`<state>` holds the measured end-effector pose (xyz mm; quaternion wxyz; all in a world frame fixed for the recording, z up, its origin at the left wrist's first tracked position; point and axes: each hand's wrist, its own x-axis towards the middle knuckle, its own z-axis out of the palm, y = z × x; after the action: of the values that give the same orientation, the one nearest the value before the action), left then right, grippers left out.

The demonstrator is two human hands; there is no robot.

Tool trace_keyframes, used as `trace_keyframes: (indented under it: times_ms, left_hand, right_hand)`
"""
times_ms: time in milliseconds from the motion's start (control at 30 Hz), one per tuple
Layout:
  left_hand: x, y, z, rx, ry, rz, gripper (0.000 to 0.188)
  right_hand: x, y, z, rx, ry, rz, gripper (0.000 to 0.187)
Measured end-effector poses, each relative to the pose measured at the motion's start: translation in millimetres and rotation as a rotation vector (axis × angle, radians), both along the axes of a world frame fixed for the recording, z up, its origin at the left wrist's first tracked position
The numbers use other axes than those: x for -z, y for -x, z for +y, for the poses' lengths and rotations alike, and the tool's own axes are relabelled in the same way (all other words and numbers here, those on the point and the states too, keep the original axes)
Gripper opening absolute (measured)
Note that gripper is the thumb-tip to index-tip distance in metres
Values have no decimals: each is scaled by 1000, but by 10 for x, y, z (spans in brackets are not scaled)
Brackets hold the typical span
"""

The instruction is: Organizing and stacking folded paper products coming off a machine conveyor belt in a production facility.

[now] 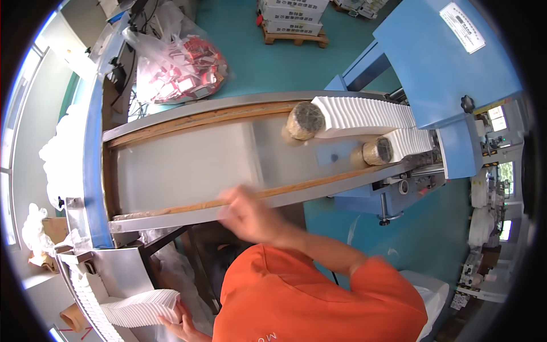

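Note:
At the lower left, my left hand (181, 322) grips the end of a curved row of white flat pieces (139, 308), stacked face to face like folded cartons. This row lies beside another line of white pieces on a metal side table (122, 271). My right hand (248, 215) is over the near rail of a long metal feed tray (188, 165); motion smears its fingers. Farther right on the tray, two rows of white pieces (364, 117) lean toward the machine. A tape-wrapped cylinder (305, 121) stands against the far row, and a second cylinder (377, 151) against the near one.
A blue machine (450, 62) with a black knob rises at the right end of the tray. Beyond the far rail sits a clear bag of red and white scraps (188, 68). White boxes (293, 17) stand on a wooden pallet (293, 39) farther back.

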<state>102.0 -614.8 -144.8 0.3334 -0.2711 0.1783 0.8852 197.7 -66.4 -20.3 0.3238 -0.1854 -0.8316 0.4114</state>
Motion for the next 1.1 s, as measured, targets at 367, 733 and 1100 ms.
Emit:
trace_keyframes:
  times_ms: [367, 733, 1100]
  left_hand:
    - [-906, -667, 1026, -383, 351, 39, 41]
    - [-1011, 1287, -584, -248, 2428, 689, 61]
    - [-763, 1362, -734, 60, 2564, 446, 69]
  right_hand:
    - [555, 1073, -3007, -784, 1597, -928, 82]
    - [273, 1183, -2886, -615, 1509, -1097, 85]
    - [189, 2014, -2534, -853, 899, -1178, 57]
